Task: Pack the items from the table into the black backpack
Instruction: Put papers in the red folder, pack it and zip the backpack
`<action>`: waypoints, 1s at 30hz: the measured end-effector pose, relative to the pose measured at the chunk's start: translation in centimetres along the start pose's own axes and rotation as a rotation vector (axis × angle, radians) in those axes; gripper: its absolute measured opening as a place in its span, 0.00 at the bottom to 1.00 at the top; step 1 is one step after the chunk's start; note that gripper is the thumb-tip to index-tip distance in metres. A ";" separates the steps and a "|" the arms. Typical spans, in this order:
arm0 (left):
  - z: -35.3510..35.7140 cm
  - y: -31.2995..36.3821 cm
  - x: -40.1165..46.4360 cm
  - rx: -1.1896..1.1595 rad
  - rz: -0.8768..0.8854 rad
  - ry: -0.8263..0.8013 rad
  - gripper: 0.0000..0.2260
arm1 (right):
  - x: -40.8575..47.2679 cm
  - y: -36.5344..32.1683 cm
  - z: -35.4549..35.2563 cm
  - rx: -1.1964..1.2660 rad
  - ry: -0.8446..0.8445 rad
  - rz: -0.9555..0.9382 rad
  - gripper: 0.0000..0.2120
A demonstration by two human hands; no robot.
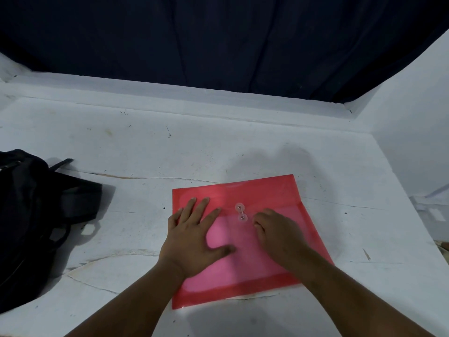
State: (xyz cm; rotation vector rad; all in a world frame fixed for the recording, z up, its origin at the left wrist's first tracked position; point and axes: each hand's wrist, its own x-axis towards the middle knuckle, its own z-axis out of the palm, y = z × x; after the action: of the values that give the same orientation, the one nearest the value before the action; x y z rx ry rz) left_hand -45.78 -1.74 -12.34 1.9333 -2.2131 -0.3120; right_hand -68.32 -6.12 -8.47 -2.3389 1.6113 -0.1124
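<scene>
Fingers of left hand (pixel 194 235) spread flat, those of right hand (pixel 277 233) loosely curled, on red plastic envelope (pixel 274 193) lying on table (pixel 145 147), black backpack (pixel 36 215) well apart; likely light, flexible, slippery, best pinched at an edge.

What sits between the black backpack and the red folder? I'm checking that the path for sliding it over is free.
In the head view, only bare white table shows between the black backpack and the red folder.

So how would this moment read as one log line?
left hand: flat on folder | right hand: fingers curled, on folder | backpack: left, apart
</scene>
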 end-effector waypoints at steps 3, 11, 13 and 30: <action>0.0 0.0 0.0 -0.021 0.005 0.021 0.45 | 0.2 -0.7 0.1 -0.115 -0.031 -0.013 0.11; 0.1 0.0 0.0 -0.040 0.020 0.043 0.44 | 0.3 -2.9 1.5 -0.135 -0.067 -0.060 0.14; 0.2 0.0 0.0 -0.040 0.023 0.043 0.44 | 0.8 -3.2 1.3 -0.124 -0.055 -0.063 0.11; 0.0 0.0 -0.1 -0.007 0.013 0.017 0.44 | 4.0 0.2 -0.7 0.200 -0.016 -0.049 0.07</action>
State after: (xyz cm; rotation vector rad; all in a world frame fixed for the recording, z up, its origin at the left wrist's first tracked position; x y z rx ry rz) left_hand -45.74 -1.64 -12.32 1.9106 -2.2098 -0.2995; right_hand -67.19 -10.03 -8.32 -2.2206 1.4625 -0.2530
